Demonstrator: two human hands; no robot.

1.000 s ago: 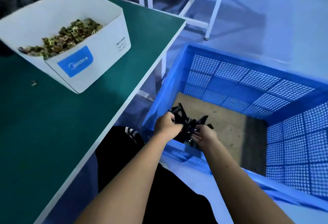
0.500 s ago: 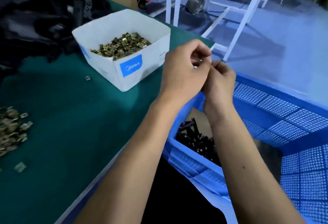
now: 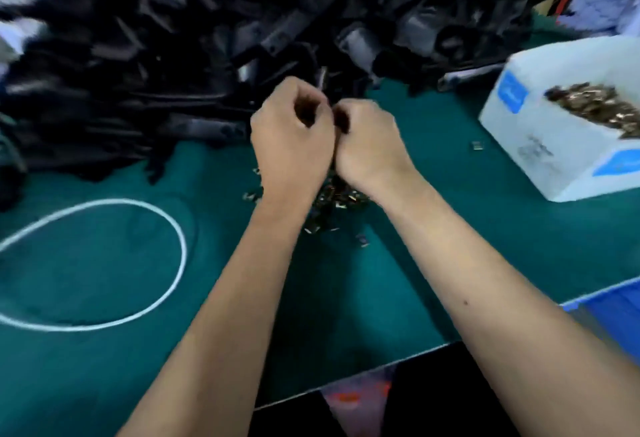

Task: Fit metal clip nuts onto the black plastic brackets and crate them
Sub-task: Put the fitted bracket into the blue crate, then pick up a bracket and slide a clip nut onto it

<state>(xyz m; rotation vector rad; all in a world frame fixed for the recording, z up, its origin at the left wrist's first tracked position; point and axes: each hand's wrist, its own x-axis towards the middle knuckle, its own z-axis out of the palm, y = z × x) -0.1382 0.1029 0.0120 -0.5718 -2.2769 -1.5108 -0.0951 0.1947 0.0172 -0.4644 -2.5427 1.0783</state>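
While the picture smears with motion, start at the left of the frame: a white ring point(image 3: 93, 265) lies flat on the green surface point(image 3: 346, 298), holding nothing. Above it, filling the upper left and running across the top, sits the heap of black plastic brackets point(image 3: 173, 55), piled loose and tangled. They look stiff and light, with long bars and moulded ends, so I'd reckon one lifts easily by its bar, though a neighbour may snag and come along.

Centre frame now, both fists together, knuckles nearly touching. The left hand point(image 3: 294, 138) is curled tight, the right hand point(image 3: 369, 140) likewise, and whatever sits between them is hidden; I can't tell whether either grips a part. Under the wrists lies a scatter of metal clip nuts point(image 3: 332, 199), brassy and small. My guess: springy sheet metal, slick and sharp-edged, best pinched by the flat sides with the open mouth leading onto the bracket's edge. They'd skitter away if fumbled.

Moving right, one stray clip point(image 3: 477, 146) rests alone on the green, and beyond it the white carton point(image 3: 554, 145) with blue labels carries a heap more. At the lower right edge, a sliver of the blue crate point(image 3: 613, 308) waits beside the surface.
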